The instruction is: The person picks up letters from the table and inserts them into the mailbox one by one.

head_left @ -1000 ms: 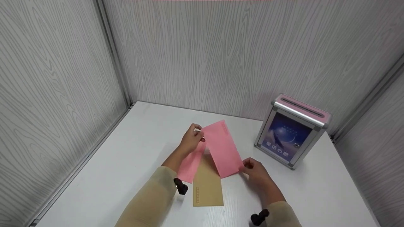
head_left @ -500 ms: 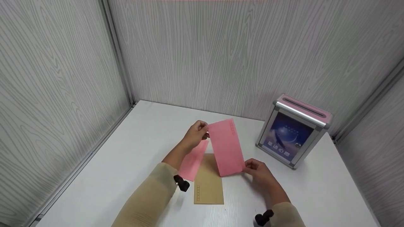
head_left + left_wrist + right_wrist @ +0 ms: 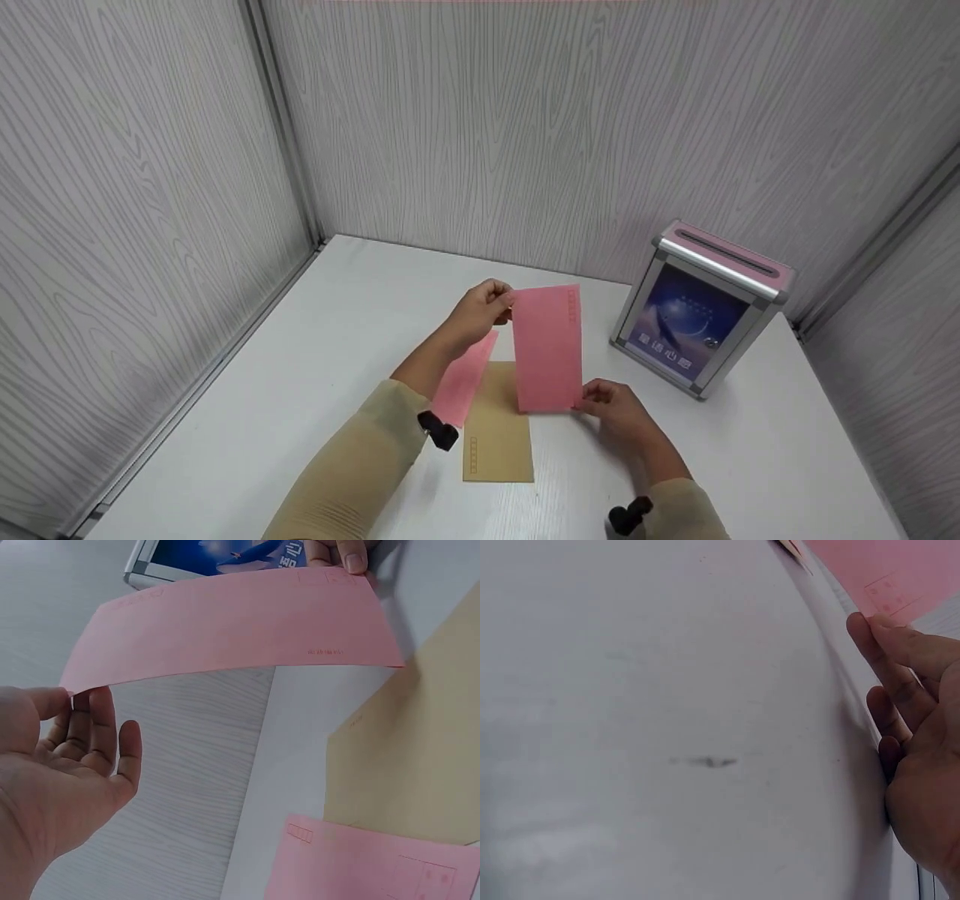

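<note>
A pink envelope is held up between both hands, its long side close to upright in the head view. My left hand pinches its upper left corner between thumb and fingers; the left wrist view shows the paper bowing slightly. At the lower right corner my right hand pinches it with thumb and forefinger, low over the table. Beneath lies a brown envelope flat on the table, partly covered by the raised one. A second pink envelope rests at its left, partly hidden by my left forearm.
A box with a slotted pink top and a blue picture front stands at the right on the white table. Wood-grain panels enclose the table at the back and both sides.
My left hand has moved right and slightly up, turning the held pink envelope from slanted to nearly upright. The right hand stays about where it was, still pinching the lower corner.
</note>
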Tool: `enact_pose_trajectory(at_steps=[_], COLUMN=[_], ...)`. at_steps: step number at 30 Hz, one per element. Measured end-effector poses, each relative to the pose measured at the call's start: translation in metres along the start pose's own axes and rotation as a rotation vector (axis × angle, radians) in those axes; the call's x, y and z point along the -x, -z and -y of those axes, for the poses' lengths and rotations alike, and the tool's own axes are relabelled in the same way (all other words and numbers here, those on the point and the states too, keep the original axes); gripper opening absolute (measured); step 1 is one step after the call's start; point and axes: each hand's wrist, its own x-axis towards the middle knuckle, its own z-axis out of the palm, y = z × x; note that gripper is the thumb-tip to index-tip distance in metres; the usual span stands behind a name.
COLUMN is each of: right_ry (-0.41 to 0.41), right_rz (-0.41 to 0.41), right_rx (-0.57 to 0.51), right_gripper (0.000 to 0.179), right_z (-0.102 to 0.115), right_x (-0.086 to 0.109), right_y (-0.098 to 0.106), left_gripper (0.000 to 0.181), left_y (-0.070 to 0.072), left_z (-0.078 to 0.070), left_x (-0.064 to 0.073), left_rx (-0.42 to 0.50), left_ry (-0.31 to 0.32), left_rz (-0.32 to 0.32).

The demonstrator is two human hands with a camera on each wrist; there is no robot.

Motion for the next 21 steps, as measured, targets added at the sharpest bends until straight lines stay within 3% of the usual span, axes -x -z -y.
enact_pose_trajectory(at_steps=[14, 21], right_ry=[-0.018, -0.045], right_rz=[0.047, 0.104], right_rx=[0.153, 0.180], right_gripper=[0.015, 0.023], right_z=[0.016, 0.035], right_x=[0.012, 0.017], right_y=[0.004, 0.014], left_gripper=[0.020, 0.021], left_y=[-0.011, -0.016], left_z=[-0.018, -0.027], left_x=[0.004, 0.011], left_rx=[-0.168, -0.192], left_ry=[-0.081, -0.094], left_rz=[0.014, 0.054])
